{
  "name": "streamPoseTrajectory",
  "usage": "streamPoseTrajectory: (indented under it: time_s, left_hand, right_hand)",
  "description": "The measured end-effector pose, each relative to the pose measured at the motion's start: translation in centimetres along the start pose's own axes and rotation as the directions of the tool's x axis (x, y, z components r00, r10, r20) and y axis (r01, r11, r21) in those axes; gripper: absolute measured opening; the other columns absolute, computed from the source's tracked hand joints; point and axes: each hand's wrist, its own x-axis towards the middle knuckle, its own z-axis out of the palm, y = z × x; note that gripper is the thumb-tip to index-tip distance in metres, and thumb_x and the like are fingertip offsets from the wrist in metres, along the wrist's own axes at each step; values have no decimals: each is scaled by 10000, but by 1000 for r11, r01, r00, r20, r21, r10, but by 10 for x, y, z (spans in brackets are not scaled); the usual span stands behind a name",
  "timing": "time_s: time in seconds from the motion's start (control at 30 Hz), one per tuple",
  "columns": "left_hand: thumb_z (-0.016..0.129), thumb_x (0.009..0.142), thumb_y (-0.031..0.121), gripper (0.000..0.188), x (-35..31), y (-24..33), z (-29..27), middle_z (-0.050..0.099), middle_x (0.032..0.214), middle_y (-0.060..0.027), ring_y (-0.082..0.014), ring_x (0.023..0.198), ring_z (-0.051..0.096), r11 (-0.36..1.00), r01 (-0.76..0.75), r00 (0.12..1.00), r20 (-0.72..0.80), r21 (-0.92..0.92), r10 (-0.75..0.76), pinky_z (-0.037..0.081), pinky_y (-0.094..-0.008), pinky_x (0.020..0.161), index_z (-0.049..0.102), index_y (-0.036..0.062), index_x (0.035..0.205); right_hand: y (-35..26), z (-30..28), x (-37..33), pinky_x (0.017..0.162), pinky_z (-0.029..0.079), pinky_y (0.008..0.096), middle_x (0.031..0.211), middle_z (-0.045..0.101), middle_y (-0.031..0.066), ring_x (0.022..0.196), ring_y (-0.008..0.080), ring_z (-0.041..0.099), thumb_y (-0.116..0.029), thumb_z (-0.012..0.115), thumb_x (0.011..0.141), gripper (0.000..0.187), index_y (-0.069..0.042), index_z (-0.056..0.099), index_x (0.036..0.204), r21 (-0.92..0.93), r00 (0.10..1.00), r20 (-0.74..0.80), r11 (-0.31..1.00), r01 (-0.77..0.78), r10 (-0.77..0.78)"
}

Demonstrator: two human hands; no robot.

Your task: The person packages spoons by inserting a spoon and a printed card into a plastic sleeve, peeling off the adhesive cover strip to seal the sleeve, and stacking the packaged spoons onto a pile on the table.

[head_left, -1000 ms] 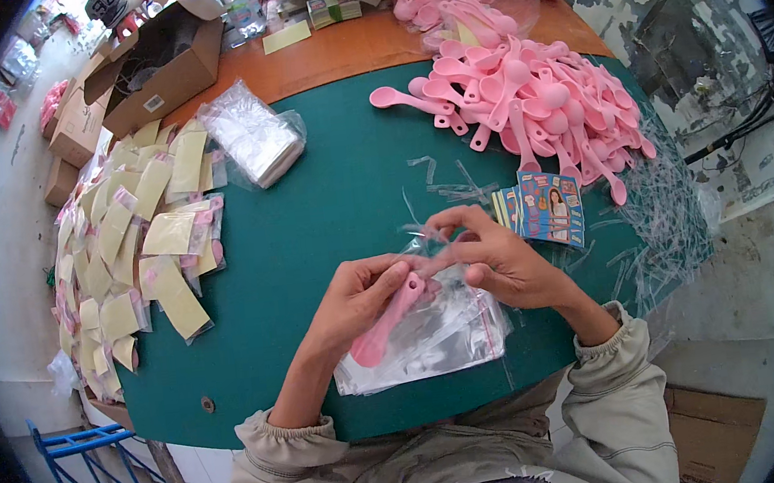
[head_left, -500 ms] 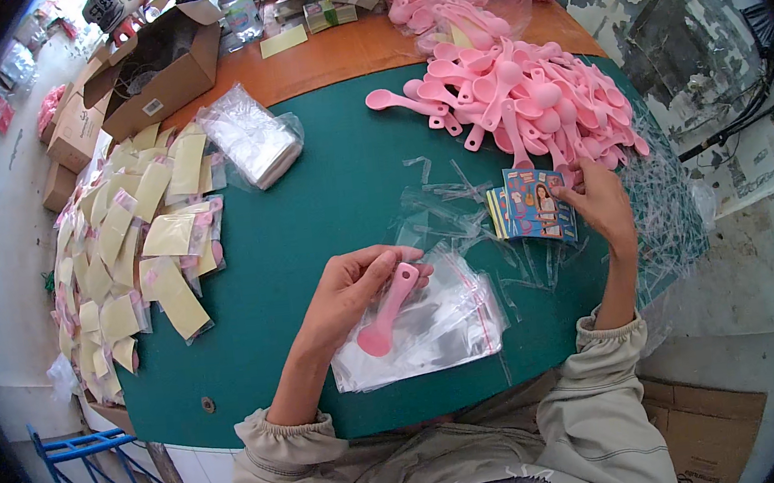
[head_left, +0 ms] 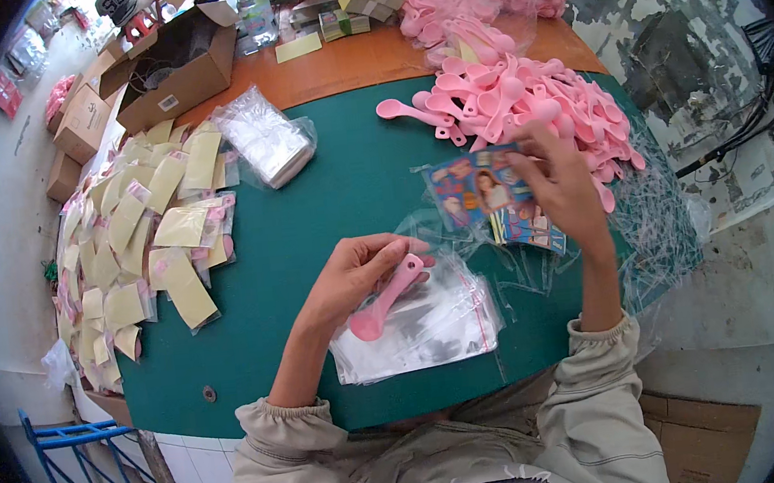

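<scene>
Between the thumb and fingers of my left hand point(head_left: 350, 278) is a pink plastic spoon point(head_left: 388, 302), handle up and bowl down, above a stack of clear plastic bags point(head_left: 433, 335). My right hand point(head_left: 560, 183) pinches a blue printed card point(head_left: 480, 186), blurred by motion, lifted over a small pile of similar cards point(head_left: 532, 230) on the green table. Behind my right hand a large heap of pink spoons point(head_left: 503, 91) spreads over the far right of the table.
Packed bags with cream cards point(head_left: 172, 234) cover the left side. A bundle of clear bags point(head_left: 266, 141) lies behind them, near an open cardboard box point(head_left: 180, 75). Clear plastic strips point(head_left: 660, 224) tangle along the right edge. A blue metal frame point(head_left: 75, 434) stands lower left.
My right hand has lifted a blue card off the pile and moved it left and away from me. My left hand still holds the spoon, nearly in place.
</scene>
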Motion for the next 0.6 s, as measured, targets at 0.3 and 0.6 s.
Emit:
streamPoseTrajectory:
  time_s: [0.3, 0.6]
  left_hand:
    - [476, 913, 194, 304, 4, -2, -8, 627, 860, -74, -109, 774, 609, 990, 1, 997, -74, 138, 9, 492, -208, 680, 585, -67, 1024]
    - [479, 907, 196, 285, 4, -13, -23, 643, 873, -81, -82, 764, 578, 920, -11, 995, -87, 391, 49, 476, -203, 682, 599, -50, 985]
  right_hand:
    - [14, 14, -10, 559, 467, 247, 724, 607, 84, 615, 101, 569, -76, 580, 811, 149, -18, 523, 935, 14, 994, 111, 1000, 23, -25]
    - [11, 23, -20, 503, 457, 223, 702, 594, 53, 595, 72, 553, -42, 592, 798, 121, -18, 540, 905, 83, 975, 220, 996, 23, -40]
